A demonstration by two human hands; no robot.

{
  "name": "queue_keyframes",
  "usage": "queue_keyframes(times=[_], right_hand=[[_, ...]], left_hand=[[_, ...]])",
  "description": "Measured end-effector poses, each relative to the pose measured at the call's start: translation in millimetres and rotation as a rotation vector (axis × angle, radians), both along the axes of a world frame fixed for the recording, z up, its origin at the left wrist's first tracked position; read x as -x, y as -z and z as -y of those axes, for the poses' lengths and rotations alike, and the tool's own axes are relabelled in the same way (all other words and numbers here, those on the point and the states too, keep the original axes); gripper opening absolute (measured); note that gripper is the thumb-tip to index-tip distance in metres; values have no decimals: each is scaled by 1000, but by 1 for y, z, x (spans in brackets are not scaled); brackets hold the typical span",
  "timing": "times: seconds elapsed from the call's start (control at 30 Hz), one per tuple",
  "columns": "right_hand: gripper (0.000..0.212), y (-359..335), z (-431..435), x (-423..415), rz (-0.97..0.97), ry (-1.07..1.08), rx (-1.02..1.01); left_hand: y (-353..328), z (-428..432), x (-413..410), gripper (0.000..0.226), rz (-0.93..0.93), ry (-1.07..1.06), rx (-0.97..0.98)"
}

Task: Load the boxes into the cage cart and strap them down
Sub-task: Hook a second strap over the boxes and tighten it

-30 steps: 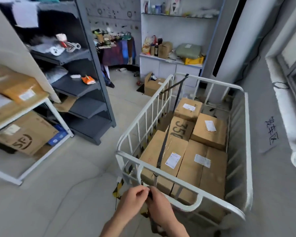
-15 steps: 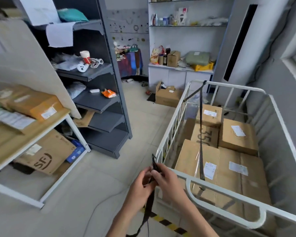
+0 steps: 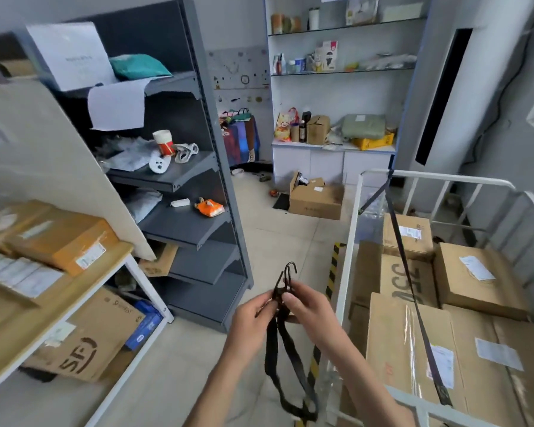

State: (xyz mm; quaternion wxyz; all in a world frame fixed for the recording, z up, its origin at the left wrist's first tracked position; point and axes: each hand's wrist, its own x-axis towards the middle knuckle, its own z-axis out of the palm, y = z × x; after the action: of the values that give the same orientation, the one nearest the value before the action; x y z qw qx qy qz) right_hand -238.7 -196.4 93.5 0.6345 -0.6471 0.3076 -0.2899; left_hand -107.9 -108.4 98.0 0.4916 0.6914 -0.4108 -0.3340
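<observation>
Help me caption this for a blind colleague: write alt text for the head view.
The left hand and right hand pinch a hooked black strap beside a cage cart loaded with cardboard boxes. A second strap crosses the boxes; grey shelving stands nearby.

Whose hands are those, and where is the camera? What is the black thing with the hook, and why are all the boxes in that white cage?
There is no machine here, just a person at work. The camera sits on the person's head and looks forward and down, so there is only one view, and the hands reach in from the bottom. The left hand and the right hand both pinch a loose black strap just below its metal hook; the rest hangs down in a loop. To the right stands a white cage cart filled with brown cardboard boxes. A second strap is stretched over the boxes to hold them down. On the left are grey shelves with odds and ends.
</observation>
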Motion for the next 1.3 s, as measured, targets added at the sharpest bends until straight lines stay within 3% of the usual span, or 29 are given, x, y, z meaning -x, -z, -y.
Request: queue_keyframes(times=[0.2, 0.37, 0.57, 0.9, 1.3], right_hand=[[38, -15, 45, -68, -54, 26, 49], [41, -6, 80, -97, -74, 97, 29], [23, -2, 122, -137, -83, 200, 5], [32, -3, 181, -231, -171, 433, -15], [28, 26, 283, -223, -170, 640, -33]], left_hand=[[-17, 41, -77, 19, -104, -92, 68], [-5, 85, -115, 20, -168, 38, 28], [15, 157, -158, 20, -202, 195, 3], [12, 257, -265, 18, -268, 426, 3], [31, 395, -248, 17, -263, 611, -81]])
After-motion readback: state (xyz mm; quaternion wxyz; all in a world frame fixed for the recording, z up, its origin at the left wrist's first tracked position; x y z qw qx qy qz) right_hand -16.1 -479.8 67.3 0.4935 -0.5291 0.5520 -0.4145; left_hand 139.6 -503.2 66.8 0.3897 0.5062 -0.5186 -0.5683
